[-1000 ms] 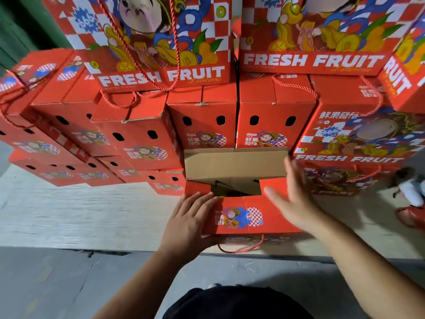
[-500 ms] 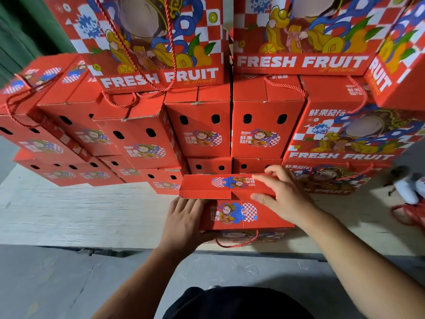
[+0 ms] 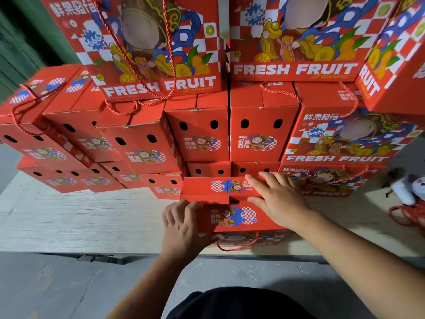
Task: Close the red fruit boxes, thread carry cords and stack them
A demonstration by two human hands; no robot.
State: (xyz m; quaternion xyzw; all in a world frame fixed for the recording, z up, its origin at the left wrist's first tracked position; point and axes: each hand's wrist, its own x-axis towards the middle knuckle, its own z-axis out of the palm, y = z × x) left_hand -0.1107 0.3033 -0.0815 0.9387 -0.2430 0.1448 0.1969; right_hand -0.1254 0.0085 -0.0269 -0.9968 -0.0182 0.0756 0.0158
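Two hands were on one red box at the near edge of the pale wooden tabletop, right in front of a tall stack of boxes just like it. The left hand gripped the box's near left corner, fingers curled over the top edge and thumb tucked under the side. The right hand lay flat and spread on the top flap, fingers straight, pressing it down and holding nothing.

Closing looked like the step in hand. The flap sat nearly level, but a small dark gap showed at its front edge, so I'd say it wanted one more push or a tuck to seat it. After that, the next move would call for lifting the box onto the stack.

A twisted red cord hung in a loop below the box's front; whether it belonged to this box I couldn't tell. The boxes were stiff printed cardboard, oblong, glossy red with blue and white checks, with oval holes punched in their ends. The tabletop looked like rough-grained plywood, and below it lay grey concrete floor.
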